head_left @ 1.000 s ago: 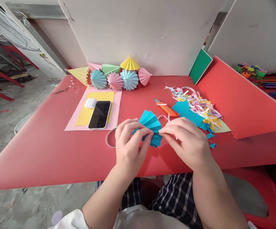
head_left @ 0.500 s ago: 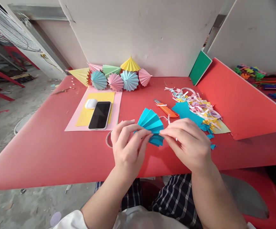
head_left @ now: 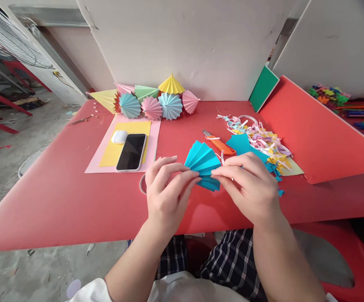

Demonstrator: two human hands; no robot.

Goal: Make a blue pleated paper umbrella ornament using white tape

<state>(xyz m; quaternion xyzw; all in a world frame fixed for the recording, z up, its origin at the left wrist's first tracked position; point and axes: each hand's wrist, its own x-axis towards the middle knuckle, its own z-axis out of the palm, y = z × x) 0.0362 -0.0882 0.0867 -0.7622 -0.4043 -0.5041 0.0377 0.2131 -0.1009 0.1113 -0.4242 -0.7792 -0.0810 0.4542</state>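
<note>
A pleated blue paper fan [head_left: 202, 157] is held up over the table, its folds spread upward and a lower part showing beneath the fingers. My left hand [head_left: 169, 184] pinches it near the centre between thumb and fingers. On the other edge, my right hand [head_left: 247, 184] is closed, thumb and index finger gripping the paper. A roll of tape [head_left: 143, 183] lies partly hidden behind my left hand. Beyond the fan lies an orange utility knife [head_left: 220, 144] with white strips beside it. Blue paper [head_left: 244, 144] sits just behind my right hand.
Finished pleated paper umbrellas [head_left: 171, 105] line the wall. A phone [head_left: 132, 152] and white earbuds case [head_left: 119, 136] rest on yellow and pink sheets [head_left: 94, 161] at left. Paper scraps [head_left: 265, 140] pile at right, before a leaning red board [head_left: 316, 138]. The red table [head_left: 75, 209] ends near my lap.
The blue paper fan has shifted slightly right and turned, its pleats now reaching closer to my right hand. Both hands keep their pinch on it.
</note>
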